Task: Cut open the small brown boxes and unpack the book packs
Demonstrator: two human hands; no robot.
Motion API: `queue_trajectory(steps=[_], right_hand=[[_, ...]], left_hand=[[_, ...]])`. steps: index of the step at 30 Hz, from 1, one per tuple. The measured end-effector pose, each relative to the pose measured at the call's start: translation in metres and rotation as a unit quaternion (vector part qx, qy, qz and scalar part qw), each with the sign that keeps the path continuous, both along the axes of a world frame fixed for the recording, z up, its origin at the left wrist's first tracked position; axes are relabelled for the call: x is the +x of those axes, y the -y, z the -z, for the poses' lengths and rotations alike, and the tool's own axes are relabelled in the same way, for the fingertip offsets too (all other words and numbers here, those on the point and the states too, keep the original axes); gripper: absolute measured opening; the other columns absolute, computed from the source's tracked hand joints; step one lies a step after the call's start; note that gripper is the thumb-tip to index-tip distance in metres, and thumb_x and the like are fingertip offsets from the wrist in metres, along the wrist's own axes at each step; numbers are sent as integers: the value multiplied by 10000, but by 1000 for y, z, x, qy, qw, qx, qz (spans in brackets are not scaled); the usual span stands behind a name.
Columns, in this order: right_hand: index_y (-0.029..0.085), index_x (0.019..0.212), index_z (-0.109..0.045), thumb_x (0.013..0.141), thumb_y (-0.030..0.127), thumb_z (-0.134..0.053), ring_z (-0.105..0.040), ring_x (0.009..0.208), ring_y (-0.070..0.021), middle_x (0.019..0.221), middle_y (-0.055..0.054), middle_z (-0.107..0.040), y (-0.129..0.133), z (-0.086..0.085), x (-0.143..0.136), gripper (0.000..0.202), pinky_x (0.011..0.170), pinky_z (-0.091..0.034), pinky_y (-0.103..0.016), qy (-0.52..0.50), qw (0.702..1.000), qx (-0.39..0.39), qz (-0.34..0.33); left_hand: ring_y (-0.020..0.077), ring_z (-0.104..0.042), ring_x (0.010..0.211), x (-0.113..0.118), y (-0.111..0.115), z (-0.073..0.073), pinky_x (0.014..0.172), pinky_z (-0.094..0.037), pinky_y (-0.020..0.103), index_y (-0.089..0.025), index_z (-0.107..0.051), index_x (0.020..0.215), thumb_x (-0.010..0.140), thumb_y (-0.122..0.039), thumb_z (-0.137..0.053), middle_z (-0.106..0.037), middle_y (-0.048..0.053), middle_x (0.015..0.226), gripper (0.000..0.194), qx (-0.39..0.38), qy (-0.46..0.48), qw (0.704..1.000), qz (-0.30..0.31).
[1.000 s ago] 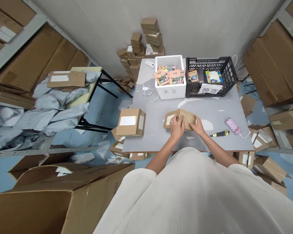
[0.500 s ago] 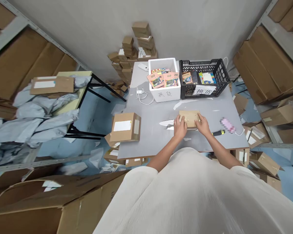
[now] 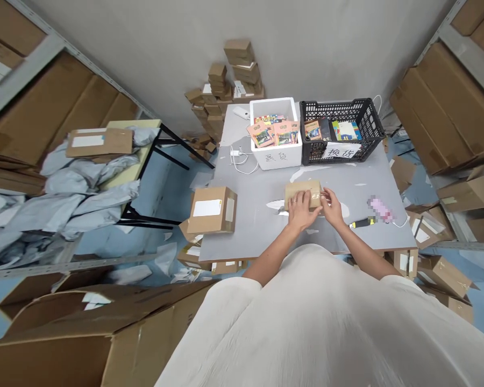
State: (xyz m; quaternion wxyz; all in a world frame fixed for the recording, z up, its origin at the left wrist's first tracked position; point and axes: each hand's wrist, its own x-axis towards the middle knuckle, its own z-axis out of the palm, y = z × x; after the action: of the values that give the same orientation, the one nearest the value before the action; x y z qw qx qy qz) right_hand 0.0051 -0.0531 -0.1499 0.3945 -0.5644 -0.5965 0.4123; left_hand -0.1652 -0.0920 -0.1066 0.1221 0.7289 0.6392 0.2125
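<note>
A small taped cardboard box lies on the grey table in front of me. My left hand rests on its top and front with the fingers spread. At the box's right end is my right hand, its thumb and fingertips pinched together at the edge; what they grip there is too small to make out. A black and yellow cutter lies to the right of my right hand. A larger cardboard box with a white label stands on the table's left side.
At the table's back stand a white foam box of booklets and a black crate with books. A pink blurred item lies right. Grey parcels cover a side table; open cartons stand lower left.
The small box has shifted left and turned slightly. My left hand has spread over it, and my right hand has closed its fingertips at the right end. The whole view has shifted a little.
</note>
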Motion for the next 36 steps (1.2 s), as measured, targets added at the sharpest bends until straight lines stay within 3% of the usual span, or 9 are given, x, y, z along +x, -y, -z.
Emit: queue_trajectory(steps=[4,7,10,15,18,23,29,33,36], right_hand=[[274,1416,-740,1076,683,-488,-659,1413,-331,1463,-122,-748,-3,13,-17,589,1231,-505,-548,7,990,-38,-132],[285,1355,-790,1016,643,-608,-534,1544,-385,1590,-129,-657,0,33,-23,526,1301,-406,-625,101,986,-53,-122],[307,1439,-754,982,556,-659,-451,1598,-416,1681,-131,-556,4,50,-32,529,1295,-387,-675,148,979,-74,-119],[263,1520,-679,972,474,-626,-558,1491,-353,1577,-155,-621,8,56,-52,589,1263,-464,-561,114,976,-41,-178],[248,1473,-694,959,485,-635,-567,1458,-367,1555,-165,-628,9,53,-45,569,1263,-451,-574,137,983,-13,-123],[229,1436,-695,958,426,-599,-560,1448,-375,1501,-176,-655,10,46,7,526,1265,-434,-600,188,980,-2,-57],[253,1477,-680,958,401,-605,-505,1537,-345,1605,-161,-592,23,45,58,545,1252,-465,-590,192,979,-31,-61],[256,1442,-711,986,437,-585,-675,1304,-299,1609,-157,-585,26,48,80,507,1057,-615,-507,127,989,-51,-56],[232,1329,-767,982,398,-566,-720,1149,-278,1461,-153,-679,26,50,110,434,1038,-618,-495,144,987,-60,-30]], left_hand=[[389,-490,1539,-29,0,0,1289,-385,574,-216,-560,1609,1088,-373,-561,-567,192,1618,544,6,17,1000,-26],[384,-489,1542,-65,7,11,1283,-401,590,-230,-581,1574,1053,-225,-525,-537,185,1642,523,-1,40,996,-81],[413,-400,1605,-103,18,29,1298,-385,623,-214,-589,1534,1002,-209,-576,-401,211,1733,532,2,68,984,-166],[414,-492,1508,-133,27,55,1273,-425,618,-193,-567,1523,911,-179,-625,-496,231,1575,614,-38,132,951,-276],[397,-505,1493,-121,22,63,1281,-423,597,-221,-612,1453,907,-191,-641,-502,200,1557,547,-43,149,953,-261],[383,-528,1478,-74,12,72,1260,-455,579,-226,-660,1369,928,-226,-658,-495,184,1578,441,-75,168,964,-191],[386,-496,1524,-40,13,72,1210,-502,565,-214,-663,1427,1009,-282,-605,-446,198,1677,428,-103,132,976,-136],[378,-498,1515,-33,21,63,1246,-437,599,-243,-702,1386,1061,-257,-521,-549,177,1619,372,-97,60,988,-104],[373,-509,1510,-26,27,57,1281,-393,599,-245,-679,1446,1085,-328,-528,-597,179,1583,400,-108,28,992,-61]])
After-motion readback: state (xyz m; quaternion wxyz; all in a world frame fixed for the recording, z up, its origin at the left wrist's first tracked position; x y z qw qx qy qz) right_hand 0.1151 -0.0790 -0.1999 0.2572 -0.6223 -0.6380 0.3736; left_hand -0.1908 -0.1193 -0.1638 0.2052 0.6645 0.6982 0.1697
